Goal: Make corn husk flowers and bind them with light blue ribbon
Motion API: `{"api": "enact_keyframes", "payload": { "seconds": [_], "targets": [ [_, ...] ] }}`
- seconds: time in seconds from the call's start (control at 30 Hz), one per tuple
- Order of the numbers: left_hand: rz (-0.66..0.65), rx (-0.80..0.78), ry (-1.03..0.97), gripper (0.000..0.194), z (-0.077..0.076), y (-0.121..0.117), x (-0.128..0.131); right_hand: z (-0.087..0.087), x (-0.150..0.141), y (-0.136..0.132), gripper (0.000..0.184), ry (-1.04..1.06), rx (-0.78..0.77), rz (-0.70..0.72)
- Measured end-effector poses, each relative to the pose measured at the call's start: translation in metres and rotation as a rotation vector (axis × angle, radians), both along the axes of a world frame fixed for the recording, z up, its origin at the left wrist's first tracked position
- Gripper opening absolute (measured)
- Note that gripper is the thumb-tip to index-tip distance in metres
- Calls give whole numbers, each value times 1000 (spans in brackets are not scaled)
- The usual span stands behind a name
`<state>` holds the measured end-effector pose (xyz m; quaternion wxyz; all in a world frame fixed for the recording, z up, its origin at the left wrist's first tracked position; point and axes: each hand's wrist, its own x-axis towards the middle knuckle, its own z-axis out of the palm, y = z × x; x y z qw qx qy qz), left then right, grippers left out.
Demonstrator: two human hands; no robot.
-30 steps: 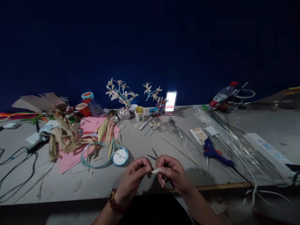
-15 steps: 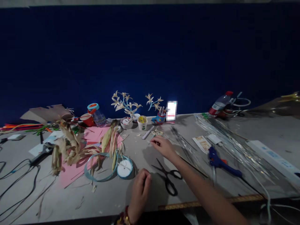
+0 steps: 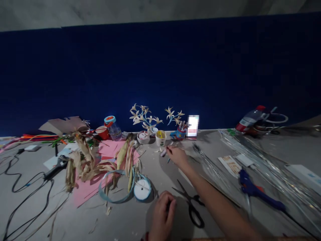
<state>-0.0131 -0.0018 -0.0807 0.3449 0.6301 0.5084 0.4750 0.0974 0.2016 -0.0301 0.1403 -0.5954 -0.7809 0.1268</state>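
My right hand (image 3: 177, 156) reaches over the middle of the table, fingers pinched. Whatever they hold is too small to make out; a tiny teal bit (image 3: 168, 161) shows just below. Near its fingertips lies a lavender stick (image 3: 164, 153), partly covered by the hand. My left hand (image 3: 163, 211) rests as a loose fist near the front edge, with nothing visible in it. Black scissors (image 3: 192, 204) lie open between the left hand and my right forearm. Left of the hands stands a spool of light blue ribbon (image 3: 142, 189), with a loop of ribbon (image 3: 102, 192) beside it.
Dried corn husks (image 3: 86, 167) lie on pink paper (image 3: 82, 192). Along the back are husk flowers (image 3: 144, 117), a white tub (image 3: 161, 139), a pen cup (image 3: 180, 133) and a lit screen (image 3: 193, 125). Wires (image 3: 210, 167) and a blue glue gun (image 3: 260, 194) lie right.
The view has tilted up and turned left. My right hand has moved farther back, toward the white tub, and now covers part of the lavender stick. The left hand stays a loose fist.
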Motion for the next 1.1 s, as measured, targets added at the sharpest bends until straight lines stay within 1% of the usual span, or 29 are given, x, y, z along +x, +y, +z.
{"api": "enact_keyframes", "payload": {
  "seconds": [0.1,0.2,0.27,0.3,0.37,0.43,0.5,0.53,0.57,0.63,0.7,0.77,0.83,0.9,0.93,1.03,1.1],
  "targets": [
    [-19,2,12,20,1,-1,0,6,27,-26,33,86,27,39],
    [-20,8,30,17,5,-2,-1,1,52,-70,31,164,8,129],
    [-26,8,74,15,7,-3,-2,-10,66,-102,35,225,-16,180],
    [-33,9,107,14,9,-3,-3,-16,73,-117,36,321,2,188],
    [-61,20,172,19,11,-2,-6,-31,85,-142,32,448,55,116],
    [-94,39,220,21,15,-2,-14,-44,94,-158,26,533,78,48],
    [-88,42,251,13,19,-2,-24,-53,100,-166,23,585,105,-4],
    [-69,37,260,10,21,-2,-31,-56,102,-168,23,602,120,-23],
    [-26,38,252,12,23,-2,-38,-59,103,-169,23,614,129,-30],
    [90,66,194,11,27,-2,-54,-60,103,-168,22,632,130,-24],
    [248,133,175,8,30,-1,-71,-58,101,-166,22,644,115,-1],
    [374,168,243,6,31,0,-88,-54,98,-166,22,655,102,19],
    [445,162,351,7,31,1,-102,-48,96,-166,22,663,96,37],
    [450,156,452,11,31,2,-110,-44,96,-168,22,662,98,55],
    [430,154,506,13,30,3,-111,-42,96,-169,22,657,99,63],
    [331,155,667,19,28,7,-108,-40,99,-171,22,639,96,82],
    [277,163,743,20,27,10,-105,-41,100,-172,21,625,95,92]
  ]
}}
